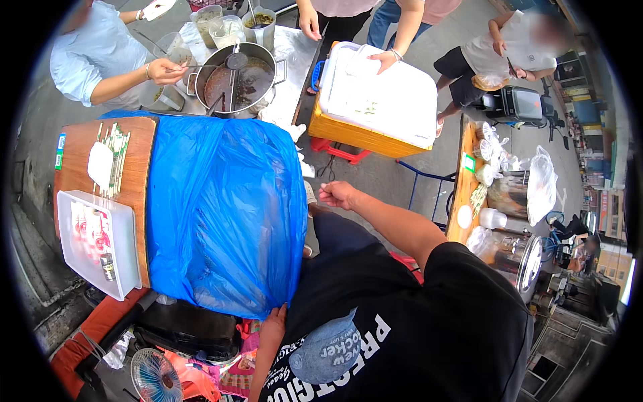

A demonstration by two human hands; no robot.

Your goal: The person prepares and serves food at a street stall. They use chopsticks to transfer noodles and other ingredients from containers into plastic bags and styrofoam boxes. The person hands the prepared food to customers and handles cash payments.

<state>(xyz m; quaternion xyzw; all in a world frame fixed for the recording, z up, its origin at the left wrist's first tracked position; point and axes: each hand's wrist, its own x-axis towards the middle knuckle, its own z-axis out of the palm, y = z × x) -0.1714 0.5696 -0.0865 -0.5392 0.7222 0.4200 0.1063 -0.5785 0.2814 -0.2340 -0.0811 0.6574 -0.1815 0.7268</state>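
A blue plastic sheet [236,201] covers something bulky in front of me. Pinched in my left hand [274,324] is its lower right corner. My right hand [337,195] is held out over the ground beyond the sheet's right edge, its fingers curled in with nothing visible between them. Left of the sheet, a wooden board [138,171] bears a row of wrapped chopsticks [120,161], a small white tray [100,165] and a translucent plastic bin [131,241] with printed packets and a small can.
At the top, a person's hand [166,71] holds a ladle over a divided steel pot [201,90]. Another person's hand [386,60] rests on a white-lidded yellow box [369,135]. A wooden table [454,201] with cups and steel pots stands right; a fan [155,377] is at the lower left.
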